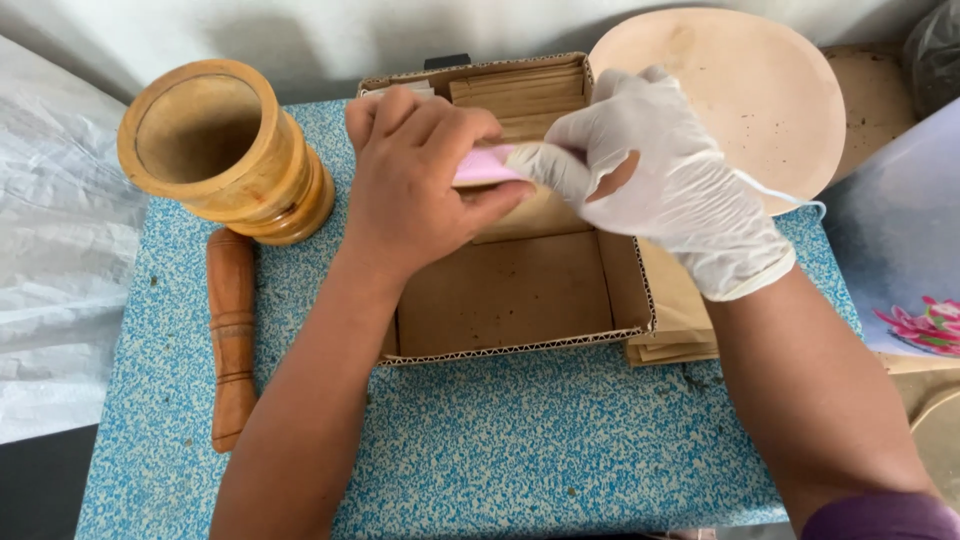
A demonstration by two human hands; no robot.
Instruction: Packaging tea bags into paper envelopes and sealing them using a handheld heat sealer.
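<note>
Head view shows my surface (480,450) carrying a cardboard box (505,295); beside the box stand a wooden mortar (225,150) and pestle (232,335). Above the box, my left hand (420,185) and gloved right hand (655,175) both pinch a pink packet (485,165).

One wooden mortar (222,148) and one wooden pestle (232,335) sit on one blue speckled table (500,450). There is one cardboard box (515,300), one round pale board (745,95), and one white glove (670,185). Two hands show.
</note>
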